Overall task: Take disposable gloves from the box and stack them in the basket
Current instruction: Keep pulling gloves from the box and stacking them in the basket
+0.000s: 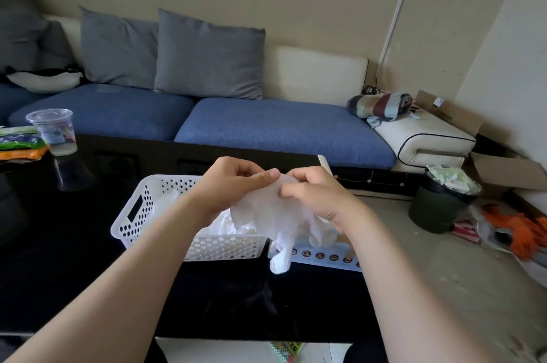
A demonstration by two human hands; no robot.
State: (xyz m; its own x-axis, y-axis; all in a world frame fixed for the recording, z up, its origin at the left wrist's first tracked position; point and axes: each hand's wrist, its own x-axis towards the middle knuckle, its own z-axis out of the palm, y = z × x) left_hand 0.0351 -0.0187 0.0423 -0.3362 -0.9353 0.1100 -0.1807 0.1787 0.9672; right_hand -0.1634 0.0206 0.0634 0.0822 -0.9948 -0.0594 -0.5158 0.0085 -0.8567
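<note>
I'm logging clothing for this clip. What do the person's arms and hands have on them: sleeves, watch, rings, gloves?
The left hand and right hand are bare, no rings or gloves on. The left forearm and right forearm are bare to the frame edge: no sleeves, watch or bracelet.

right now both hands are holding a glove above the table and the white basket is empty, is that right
Not quite. The head view shows the white basket is not empty: crumpled gloves lie in it. The rest holds: the left hand and right hand both pinch a glove above the table.
</note>
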